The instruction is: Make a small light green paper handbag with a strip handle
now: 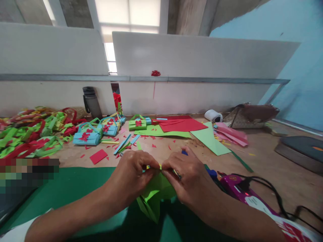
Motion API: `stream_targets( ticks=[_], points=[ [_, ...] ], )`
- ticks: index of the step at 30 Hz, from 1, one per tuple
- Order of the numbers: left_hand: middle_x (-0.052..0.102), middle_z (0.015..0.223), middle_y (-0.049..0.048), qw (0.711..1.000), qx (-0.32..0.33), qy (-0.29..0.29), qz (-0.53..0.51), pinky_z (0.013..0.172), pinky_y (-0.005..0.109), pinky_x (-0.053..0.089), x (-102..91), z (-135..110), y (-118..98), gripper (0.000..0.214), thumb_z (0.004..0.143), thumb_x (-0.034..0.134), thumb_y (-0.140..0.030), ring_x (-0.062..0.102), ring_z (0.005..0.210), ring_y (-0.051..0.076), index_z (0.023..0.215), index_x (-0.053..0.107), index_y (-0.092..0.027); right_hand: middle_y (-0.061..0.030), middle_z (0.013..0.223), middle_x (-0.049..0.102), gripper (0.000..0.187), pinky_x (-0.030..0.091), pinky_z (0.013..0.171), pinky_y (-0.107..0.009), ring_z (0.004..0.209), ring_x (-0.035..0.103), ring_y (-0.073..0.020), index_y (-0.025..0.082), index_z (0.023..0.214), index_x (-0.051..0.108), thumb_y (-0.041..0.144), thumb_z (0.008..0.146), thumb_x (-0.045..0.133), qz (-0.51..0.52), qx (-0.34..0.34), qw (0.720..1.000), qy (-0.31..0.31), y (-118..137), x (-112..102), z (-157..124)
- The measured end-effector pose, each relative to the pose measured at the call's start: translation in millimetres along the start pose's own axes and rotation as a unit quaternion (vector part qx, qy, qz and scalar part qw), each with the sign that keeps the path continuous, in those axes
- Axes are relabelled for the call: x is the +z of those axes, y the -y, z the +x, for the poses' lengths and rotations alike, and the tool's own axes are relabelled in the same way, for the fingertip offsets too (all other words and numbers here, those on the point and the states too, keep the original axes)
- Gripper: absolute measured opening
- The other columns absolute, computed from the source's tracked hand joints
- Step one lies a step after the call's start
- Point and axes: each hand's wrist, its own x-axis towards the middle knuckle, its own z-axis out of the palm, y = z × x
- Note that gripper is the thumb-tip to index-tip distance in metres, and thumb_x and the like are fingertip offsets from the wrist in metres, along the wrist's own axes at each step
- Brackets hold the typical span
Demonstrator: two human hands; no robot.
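Note:
My left hand (136,174) and my right hand (188,171) meet in front of me, each with thumb and fingertips pinched on the top edge of a folded light green paper piece (153,198). The piece hangs below my fingers over a dark green mat (75,181), with its folds partly spread. A small yellow bit shows at the pinched edge. A small shiny part shows at my right fingers; I cannot tell what it is. Beyond my hands stand small paper handbags, a blue one (87,137) and a green one (137,124), with red paper bows.
Red paper sheets (184,123), a light green sheet (212,139) and paper scraps lie ahead. At left is a heap of paper bags (30,137) near a grey bottle (92,102). A purple power strip (242,191) with black cords lies right, beside my forearm.

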Motion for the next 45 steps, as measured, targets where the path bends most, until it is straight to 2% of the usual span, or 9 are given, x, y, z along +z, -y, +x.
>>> stream_targets(
  ticks=[4,8,10,15,18,24,30,38,45],
  points=[
    [0.064,0.068,0.0016,1.0,0.011,0.003,0.023,0.063,0.023,0.04,-3.2,0,-3,0.017,0.07,0.051,-0.01,0.056,0.068,0.014,0.066,0.066,-0.016,-0.0025,0.067,0.058,0.019,0.027,0.091,-0.046,0.065,0.052,-0.0163,0.015,0.071,0.06,0.01,0.083,0.045,-0.012,-0.005,1.0,-0.015,3,3,0],
    [0.052,0.056,-0.0032,0.99,-0.11,0.059,-0.064,0.048,0.019,0.032,-8.0,4,-6,0.009,0.07,0.053,-0.016,0.044,0.052,0.009,0.064,0.06,-0.014,-0.002,0.075,0.062,0.011,0.033,0.085,-0.041,0.072,0.055,-0.0171,0.016,0.08,0.059,0.007,0.077,0.054,0.031,0.023,0.999,-0.009,3,-6,4],
    [0.046,0.052,-0.0056,0.974,-0.169,0.082,-0.128,0.042,0.018,0.026,-9.5,7,-5,0.007,0.069,0.055,-0.018,0.037,0.046,0.006,0.065,0.058,-0.013,-0.0013,0.082,0.064,0.018,0.036,0.082,-0.036,0.078,0.056,-0.0169,0.017,0.089,0.059,0.006,0.075,0.058,0.069,0.067,0.995,-0.002,2,-14,7],
    [0.049,0.053,-0.0053,0.952,-0.211,0.1,-0.2,0.04,0.017,0.026,-8.8,12,2,0.01,0.066,0.06,-0.022,0.037,0.044,0.005,0.067,0.057,-0.013,-0.001,0.088,0.062,0.008,0.039,0.079,-0.03,0.087,0.056,-0.0161,0.019,0.085,0.061,0.016,0.082,0.055,0.123,0.128,0.984,0.004,-2,-24,12],
    [0.048,0.053,-0.0054,0.952,-0.204,0.103,-0.206,0.04,0.017,0.026,-7.3,11,1,0.012,0.066,0.06,-0.025,0.037,0.044,0.006,0.067,0.057,-0.013,-0.0003,0.084,0.06,0.007,0.037,0.079,-0.03,0.086,0.054,-0.0162,0.02,0.08,0.062,0.014,0.08,0.058,0.134,0.114,0.984,0.032,-1,-19,12],
    [0.052,0.06,-0.0015,0.983,-0.102,0.077,-0.129,0.048,0.02,0.031,-7.0,5,-6,0.015,0.069,0.056,-0.027,0.042,0.055,0.009,0.066,0.059,-0.013,0.0019,0.074,0.053,0.014,0.034,0.072,-0.029,0.076,0.049,-0.014,0.017,0.071,0.056,0.005,0.076,0.056,0.127,0.074,0.987,0.069,1,-13,10],
    [0.061,0.07,0.0027,0.993,-0.034,0.074,-0.08,0.059,0.023,0.038,-7.8,2,-5,0.015,0.073,0.053,-0.023,0.052,0.066,0.013,0.071,0.063,-0.012,0.0021,0.073,0.048,0.012,0.03,0.076,-0.033,0.075,0.045,-0.014,0.017,0.07,0.056,0.008,0.077,0.056,0.095,0.021,0.992,0.078,-1,-16,9],
    [0.05,0.06,-0.0019,0.982,-0.092,0.113,-0.123,0.047,0.02,0.029,-6.7,5,-1,0.01,0.069,0.054,-0.022,0.039,0.054,0.009,0.067,0.059,-0.013,0.0043,0.069,0.047,0.015,0.03,0.076,-0.031,0.072,0.047,-0.0114,0.017,0.065,0.056,0.009,0.077,0.057,0.101,0.036,0.985,0.137,-1,-23,19],
    [0.047,0.055,-0.0042,0.943,-0.191,0.15,-0.227,0.042,0.018,0.024,-12.6,13,1,0.014,0.062,0.06,-0.024,0.035,0.045,0.005,0.068,0.057,-0.012,0.003,0.073,0.054,0.017,0.035,0.069,-0.024,0.074,0.051,-0.0103,0.016,0.069,0.06,0.003,0.077,0.051,0.18,0.052,0.963,0.193,-2,-28,29]
  ],
)
